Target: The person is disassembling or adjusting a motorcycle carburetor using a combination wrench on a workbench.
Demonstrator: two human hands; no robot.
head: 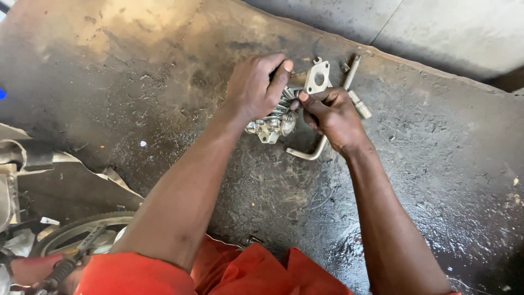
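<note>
Grey metal, greasy and dull, sits between the two hands: a small finned part (pixel 275 117) with a bracket at its near end. The left hand (pixel 254 87) is curled over the top of it, thumb pressed down along the far side, fingers wrapped narrow around the fins. The right hand (pixel 333 112) comes in from the other side, fingers pinched tight on the same part just beside the left thumb, so the two hands touch or nearly touch there.

Just beyond the right hand's fingertips lies a flat flange (pixel 317 76) with a round hole through it; whether it is joined to the finned part I cannot tell. A bent pipe (pixel 311 153) curves out from under the right hand toward the person, and its straight end (pixel 355 82) shows past the hand on the far side.

All of this rests on a dark, oil-stained slab (pixel 136 98). Near the left elbow are orange trousers (pixel 218 270), and further left a wheel rim (pixel 82 232).
</note>
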